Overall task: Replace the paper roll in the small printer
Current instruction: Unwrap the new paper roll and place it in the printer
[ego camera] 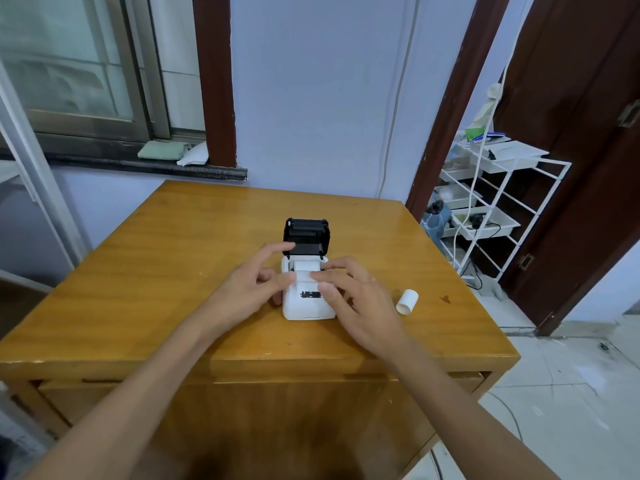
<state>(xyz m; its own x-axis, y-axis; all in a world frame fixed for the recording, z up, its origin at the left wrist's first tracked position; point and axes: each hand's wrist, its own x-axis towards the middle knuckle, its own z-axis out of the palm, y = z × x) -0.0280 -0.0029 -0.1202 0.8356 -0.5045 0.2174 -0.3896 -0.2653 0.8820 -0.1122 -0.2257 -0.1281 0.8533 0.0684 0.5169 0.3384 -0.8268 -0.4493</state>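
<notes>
Head view: a small white thermal printer sits mid-table on the wooden table, its black lid tilted open toward 12 o'clock. A paper roll lies in the open bay. The left hand touches the printer's 9 o'clock side, fingers loosely spread; the right hand rests fingertips on the paper, fingers spread. A second white roll lies at 3 o'clock, apart.
</notes>
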